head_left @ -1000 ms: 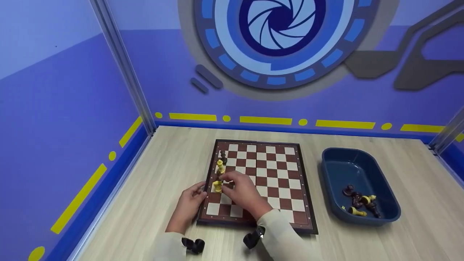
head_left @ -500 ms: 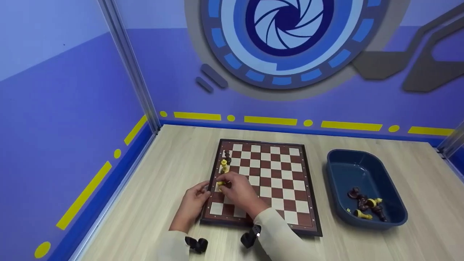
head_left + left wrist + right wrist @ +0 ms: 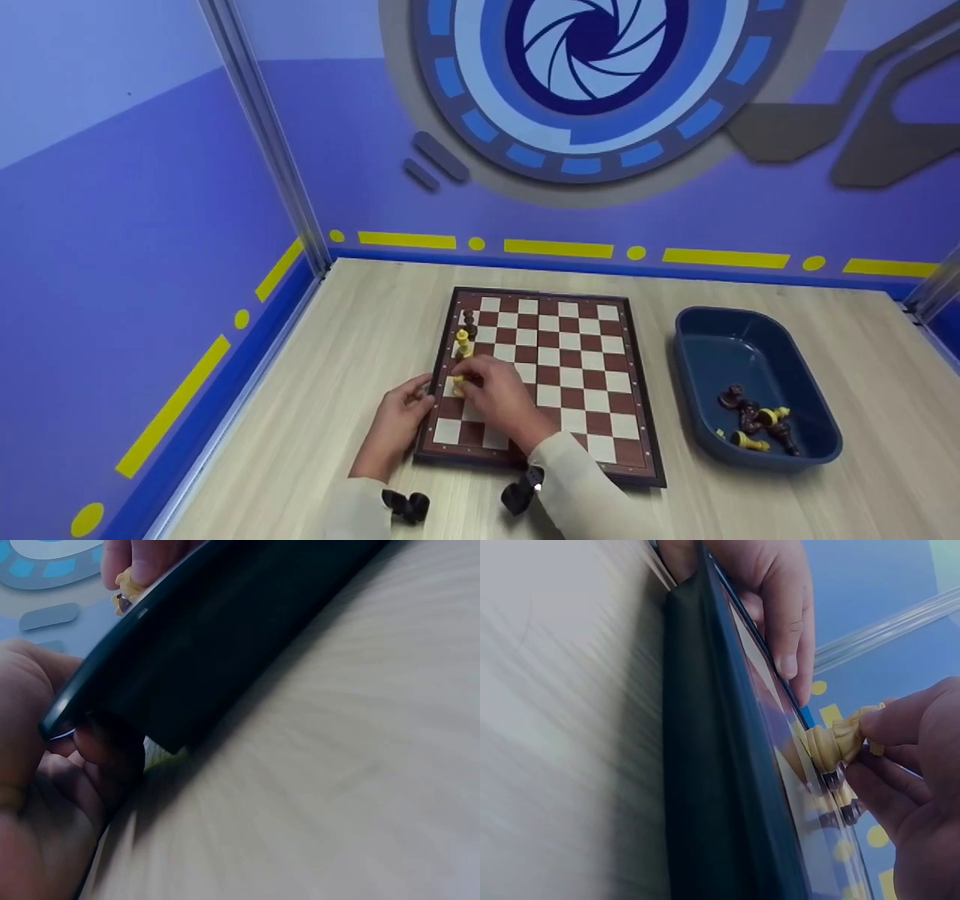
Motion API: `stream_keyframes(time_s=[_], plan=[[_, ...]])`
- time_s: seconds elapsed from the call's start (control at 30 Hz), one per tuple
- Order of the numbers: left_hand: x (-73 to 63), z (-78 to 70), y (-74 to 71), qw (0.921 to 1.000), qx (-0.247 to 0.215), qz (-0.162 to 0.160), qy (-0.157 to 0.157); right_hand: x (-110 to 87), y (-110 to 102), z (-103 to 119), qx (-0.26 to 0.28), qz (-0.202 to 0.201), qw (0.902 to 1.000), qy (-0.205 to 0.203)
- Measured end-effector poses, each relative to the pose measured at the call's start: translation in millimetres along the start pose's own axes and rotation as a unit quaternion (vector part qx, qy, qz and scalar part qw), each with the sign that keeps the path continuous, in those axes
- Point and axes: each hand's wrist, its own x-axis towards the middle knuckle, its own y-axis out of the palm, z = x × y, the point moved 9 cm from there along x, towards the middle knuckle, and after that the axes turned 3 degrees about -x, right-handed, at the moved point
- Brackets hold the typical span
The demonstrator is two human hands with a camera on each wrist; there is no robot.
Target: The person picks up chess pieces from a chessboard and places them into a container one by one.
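A chessboard [image 3: 555,405] lies on the table with a few pieces along its left edge. My right hand [image 3: 501,397] pinches a yellow chess knight [image 3: 832,744] between thumb and fingers, its base at the board's surface in the right wrist view. Just beyond it stands a yellow chess piece with a tall crown [image 3: 463,341], and behind that a dark chess piece [image 3: 470,324]. My left hand [image 3: 397,421] holds the board's left rim, fingers curled beneath it in the left wrist view. Fingers partly cover the knight.
To the right of the board stands a dark blue tray [image 3: 686,375] with several dark and yellow chess pieces [image 3: 750,441] lying in it. Blue wall panels [image 3: 525,217] close off the table at the back and left.
My right hand has shifted from beside the knight onto it, with thumb and fingers now pinching it. The left hand stays at the board's rim. The head view has swung slightly.
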Motion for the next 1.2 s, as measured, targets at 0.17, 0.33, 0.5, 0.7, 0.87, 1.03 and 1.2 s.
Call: stream_keyframes(time_s=[0.17,0.33,0.5,0.7,0.87,1.03,1.2], plan=[[0.7,2.2,0.6,0.9999,-0.011,-0.001,0.0,-4.1,-10.3,0.7,0.016,-0.013,0.9998,0.001],[0.6,1.6,-0.5,1.0,-0.004,-0.008,0.002,-7.1,-21.5,3.6,0.023,-0.016,0.9996,-0.008],[-1.6,-3.1,-0.3,0.9999,0.003,-0.009,0.012,-11.1,-31.9,2.8,0.016,-0.018,0.9996,-0.013],[-0.7,-0.1,1.9,1.0,0.0,-0.004,-0.008,-18.5,-44.8,-2.3,0.013,-0.021,0.9997,-0.002],[0.3,-1.7,2.1,1.0,0.005,-0.005,0.001,-22.9,-55.2,-7.1,0.017,-0.023,0.9996,0.005],[1.3,-0.2,1.3,1.0,0.003,-0.007,0.003,-26.1,-68.7,-11.0,0.011,-0.045,0.9989,-0.006],[1.5,3.1,0.2,0.9999,0.009,-0.008,-0.002,-31.3,-82.3,-19.7,-0.014,-0.069,0.9975,0.002]])
